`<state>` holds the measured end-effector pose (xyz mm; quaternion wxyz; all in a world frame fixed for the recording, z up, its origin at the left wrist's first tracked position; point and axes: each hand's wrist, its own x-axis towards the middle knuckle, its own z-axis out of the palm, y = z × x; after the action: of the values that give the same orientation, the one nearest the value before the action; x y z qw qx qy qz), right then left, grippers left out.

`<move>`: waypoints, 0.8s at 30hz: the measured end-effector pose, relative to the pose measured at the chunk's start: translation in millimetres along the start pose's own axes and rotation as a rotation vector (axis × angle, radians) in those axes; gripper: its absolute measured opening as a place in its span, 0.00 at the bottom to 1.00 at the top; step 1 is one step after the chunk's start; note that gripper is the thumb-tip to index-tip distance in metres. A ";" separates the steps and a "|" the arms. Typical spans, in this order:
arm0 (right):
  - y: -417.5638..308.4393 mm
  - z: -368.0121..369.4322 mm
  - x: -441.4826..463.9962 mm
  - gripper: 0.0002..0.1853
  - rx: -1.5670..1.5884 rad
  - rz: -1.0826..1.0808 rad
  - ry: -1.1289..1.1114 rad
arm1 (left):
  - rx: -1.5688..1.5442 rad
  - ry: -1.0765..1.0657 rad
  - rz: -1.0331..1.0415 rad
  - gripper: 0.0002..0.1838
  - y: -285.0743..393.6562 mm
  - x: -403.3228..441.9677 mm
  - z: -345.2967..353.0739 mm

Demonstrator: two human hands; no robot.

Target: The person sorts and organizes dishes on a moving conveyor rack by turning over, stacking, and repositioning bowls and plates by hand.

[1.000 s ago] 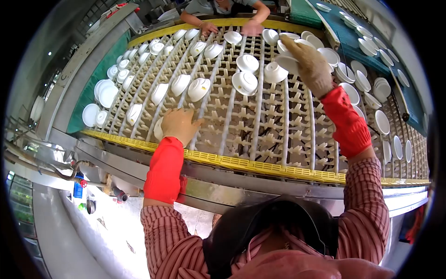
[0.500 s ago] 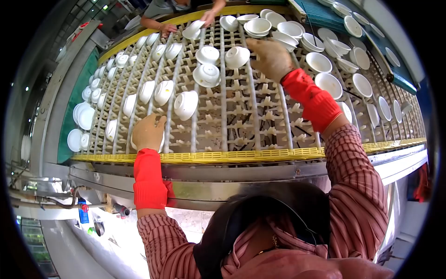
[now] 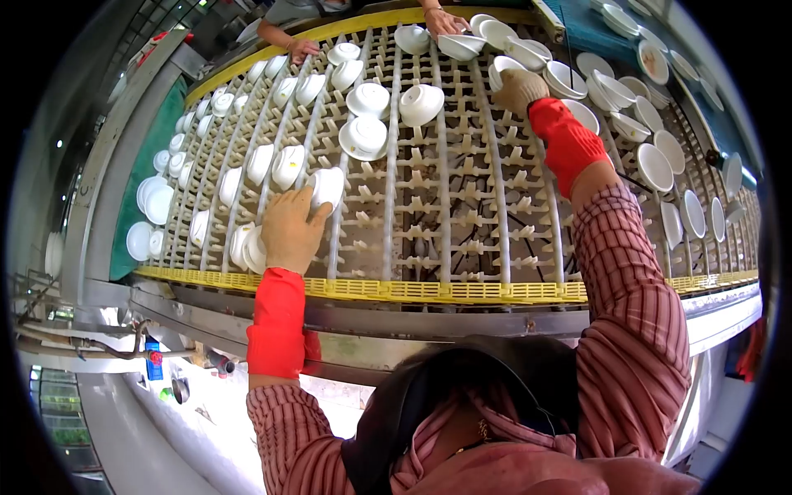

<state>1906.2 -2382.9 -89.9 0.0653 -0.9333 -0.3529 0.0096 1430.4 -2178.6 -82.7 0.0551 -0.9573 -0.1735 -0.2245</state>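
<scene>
My left hand (image 3: 290,229), in a tan glove with a red cuff, has its thumb and fingers around the near edge of a white bowl (image 3: 327,187) on the pegged conveyor rack (image 3: 421,198). Beside its wrist, white bowls (image 3: 244,246) stand tilted between pegs. My right hand (image 3: 523,89), gloved the same way, grips a white bowl (image 3: 501,69) by its rim at the edge of a crowd of bowls; its fingertips are partly hidden. Further in, overturned white bowls (image 3: 421,105) sit on the rack, some with yellow marks.
Across the rack, a co-worker's hand (image 3: 446,23) touches a bowl (image 3: 461,46); their other hand (image 3: 304,49) rests near the yellow far edge. Loose bowls (image 3: 654,167) fill the right side. A yellow guard strip (image 3: 429,290) and metal ledge (image 3: 412,322) run along my side.
My left hand has left a bowl near the front edge and moved up and right to another bowl. My right hand has shifted right. The co-worker has set a bowl down and reached right.
</scene>
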 end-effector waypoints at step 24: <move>-214.2 -29.2 -58.6 0.16 -0.016 -0.757 0.138 | -0.405 -0.071 0.716 0.22 145.5 11.6 0.9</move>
<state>1723.2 -2265.8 -35.1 0.0805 -0.7359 -0.6674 -0.0805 1492.5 -2310.7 -82.3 -0.0657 -0.9559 0.2162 -0.1874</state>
